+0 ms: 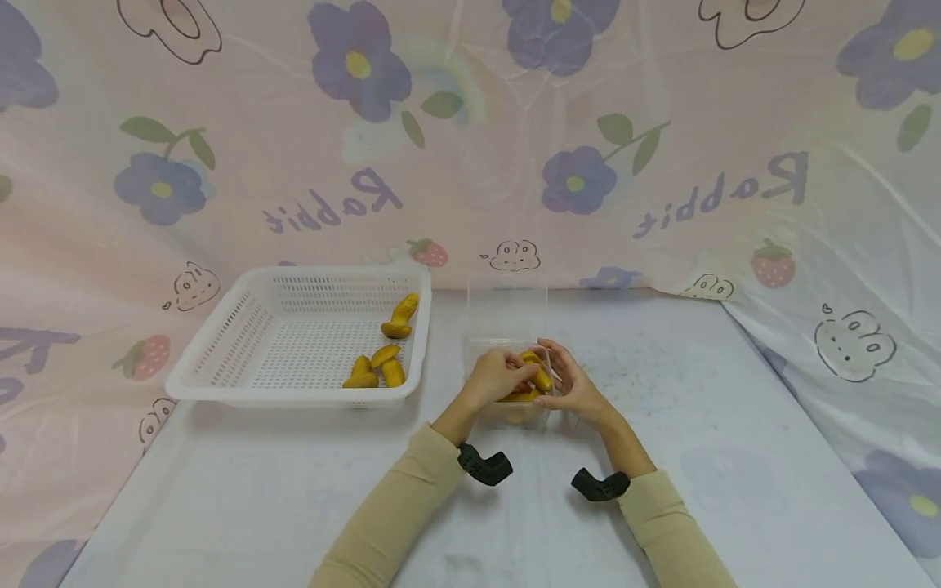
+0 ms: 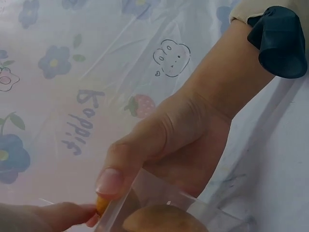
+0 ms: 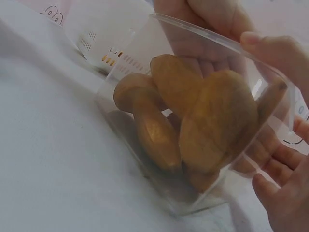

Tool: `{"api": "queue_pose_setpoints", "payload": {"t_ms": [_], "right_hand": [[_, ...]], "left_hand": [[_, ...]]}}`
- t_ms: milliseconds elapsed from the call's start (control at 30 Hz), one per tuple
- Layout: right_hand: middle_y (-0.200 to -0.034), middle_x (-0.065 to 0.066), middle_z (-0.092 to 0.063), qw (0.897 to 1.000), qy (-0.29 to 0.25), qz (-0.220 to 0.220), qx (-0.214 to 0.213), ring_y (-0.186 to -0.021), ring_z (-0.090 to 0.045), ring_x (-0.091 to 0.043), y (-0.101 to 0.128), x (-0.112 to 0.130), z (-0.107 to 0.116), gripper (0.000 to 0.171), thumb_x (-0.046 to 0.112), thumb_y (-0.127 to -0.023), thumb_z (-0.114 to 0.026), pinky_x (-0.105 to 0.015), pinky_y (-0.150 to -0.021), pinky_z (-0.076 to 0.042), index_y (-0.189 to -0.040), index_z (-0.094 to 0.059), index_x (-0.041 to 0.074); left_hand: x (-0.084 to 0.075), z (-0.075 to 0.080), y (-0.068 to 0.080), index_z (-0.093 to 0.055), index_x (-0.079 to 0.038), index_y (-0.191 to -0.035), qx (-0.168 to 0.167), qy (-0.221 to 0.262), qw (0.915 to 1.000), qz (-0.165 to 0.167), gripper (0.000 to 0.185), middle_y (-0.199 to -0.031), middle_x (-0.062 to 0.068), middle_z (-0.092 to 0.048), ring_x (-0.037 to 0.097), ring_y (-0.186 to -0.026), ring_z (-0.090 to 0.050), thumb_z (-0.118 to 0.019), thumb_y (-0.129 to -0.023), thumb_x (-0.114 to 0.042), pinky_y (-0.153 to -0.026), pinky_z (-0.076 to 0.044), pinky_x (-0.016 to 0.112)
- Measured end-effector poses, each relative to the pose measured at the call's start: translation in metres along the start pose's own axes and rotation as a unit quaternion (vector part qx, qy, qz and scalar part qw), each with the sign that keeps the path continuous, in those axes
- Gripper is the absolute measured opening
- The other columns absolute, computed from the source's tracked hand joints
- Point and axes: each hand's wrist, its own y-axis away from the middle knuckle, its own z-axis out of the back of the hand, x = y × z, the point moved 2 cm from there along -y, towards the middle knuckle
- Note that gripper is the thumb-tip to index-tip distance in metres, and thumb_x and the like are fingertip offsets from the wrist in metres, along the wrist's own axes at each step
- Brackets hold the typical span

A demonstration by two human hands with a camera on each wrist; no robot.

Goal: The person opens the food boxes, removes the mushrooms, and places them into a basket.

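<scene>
Your left hand (image 1: 498, 377) sits over the near left rim of the clear plastic container (image 1: 507, 327), fingers curled round a yellow-brown mushroom-shaped piece (image 1: 540, 376) at the container's mouth; the left wrist view shows the thumb pressed on that piece at the rim. Your right hand (image 1: 577, 385) is at the container's right side with its fingers mostly straight and spread, touching the wall and the same piece; whether it actually grips is not clear. The right wrist view shows several more mushroom pieces (image 3: 193, 121) piled inside the container, leaning against one another and against the transparent wall, nearly filling it. The container stands on the white table (image 1: 735, 425), just right of the white perforated basket (image 1: 243, 343), close to it but apart. In the basket, loose mushroom pieces (image 1: 378, 367) lie along its right side, three near the front corner and one farther back. The basket's left part is bare mesh. To the right of your hands the table runs open up to the draped floral cloth (image 1: 845, 269), and the near table between your sleeves is open too.
</scene>
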Motion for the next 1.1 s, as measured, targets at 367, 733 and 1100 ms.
{"api": "queue_pose_setpoints", "payload": {"t_ms": [367,733,1100], "right_hand": [[-0.161,-0.028,-0.005,1.0,0.006,-0.001,0.001,-0.149,0.004,-0.047,0.002,0.001,0.001,0.094,0.01,-0.083,-0.074,-0.074,-0.113,-0.007,-0.152,-0.011,0.002],[-0.161,-0.027,-0.007,1.0,0.004,-0.004,-0.002,-0.15,-0.001,-0.046,0.002,0.001,0.0,0.096,0.011,-0.081,-0.076,-0.071,-0.115,-0.009,-0.153,-0.012,0.005],[-0.159,-0.027,-0.015,1.0,0.002,-0.005,-0.007,-0.149,-0.008,-0.045,-0.001,0.001,0.0,0.097,0.009,-0.08,-0.077,-0.07,-0.117,-0.011,-0.152,-0.012,0.002]], "left_hand": [[-0.003,-0.007,-0.001,-0.062,0.001,-0.096,-0.015,-0.037,0.9989,0.025,0.039,-0.088,0.018,-0.073,0.011,-0.064,-0.063,-0.071,-0.087,-0.036,-0.049,-0.042,0.013],[-0.002,-0.005,0.001,-0.063,0.002,-0.104,-0.008,-0.035,0.9989,0.029,0.036,-0.087,0.016,-0.071,0.009,-0.065,-0.056,-0.069,-0.088,-0.03,-0.052,-0.044,0.012],[-0.002,0.005,0.001,-0.063,0.004,-0.112,-0.002,-0.01,0.9996,0.026,0.036,-0.104,0.019,-0.073,0.011,-0.073,-0.066,-0.065,-0.087,-0.022,-0.062,-0.054,0.017]]}}
